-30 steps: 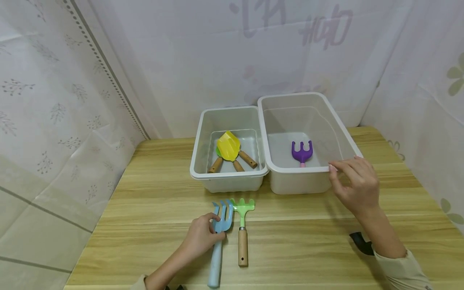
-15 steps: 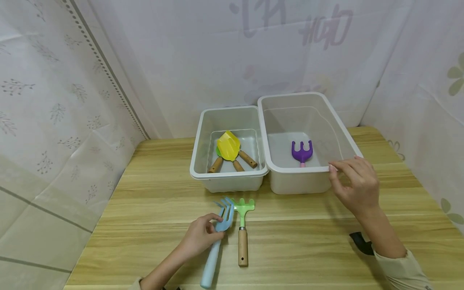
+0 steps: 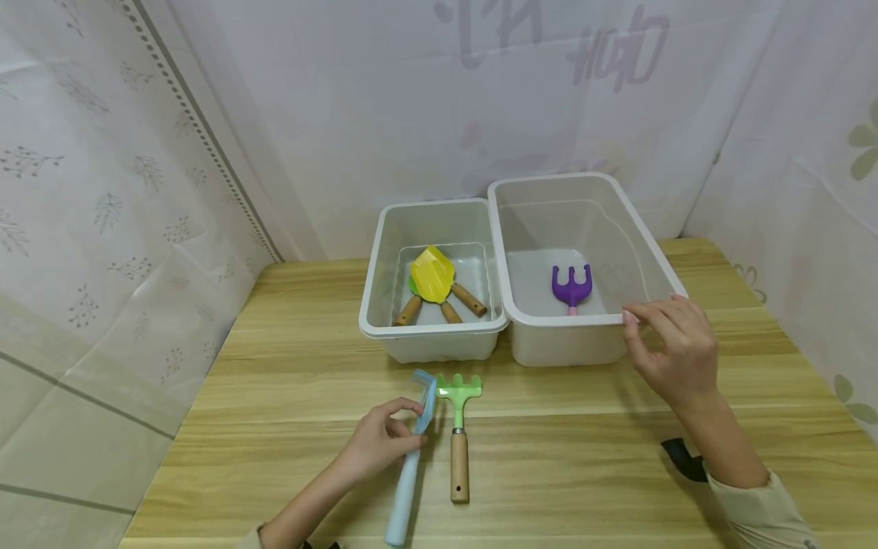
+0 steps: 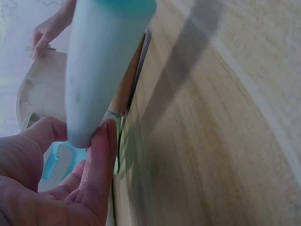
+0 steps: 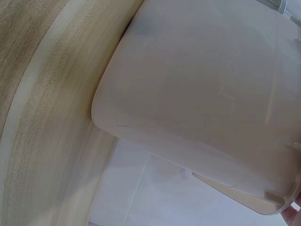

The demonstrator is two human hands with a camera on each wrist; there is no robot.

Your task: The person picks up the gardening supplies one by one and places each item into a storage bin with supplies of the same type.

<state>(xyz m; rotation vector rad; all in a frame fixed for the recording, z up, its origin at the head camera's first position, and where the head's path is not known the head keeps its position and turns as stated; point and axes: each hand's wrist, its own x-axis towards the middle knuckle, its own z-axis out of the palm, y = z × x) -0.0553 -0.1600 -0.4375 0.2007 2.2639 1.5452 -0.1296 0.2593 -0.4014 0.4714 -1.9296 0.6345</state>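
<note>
The left hand (image 3: 380,442) pinches a pale-blue toy rake (image 3: 405,496) over the wooden table (image 3: 288,381); the right hand (image 3: 677,354) pinches a white plastic bin (image 3: 559,341) by its rim. Only the head view shows the purple fork (image 3: 571,291) inside.

A wood-grained table (image 3: 281,366) stands before pale walls (image 3: 343,99), probably hung cloth, printed with leafy sprigs (image 3: 84,306) at left, faint lettering (image 3: 617,53) behind and flowers (image 3: 862,137) at right.

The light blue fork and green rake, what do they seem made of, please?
Light blue fork: perhaps plastic or painted metal; its handle looks smooth and grainless.
Green rake: head glossy, by its highlight, perhaps painted metal; brown handle probably matte wood.
</note>
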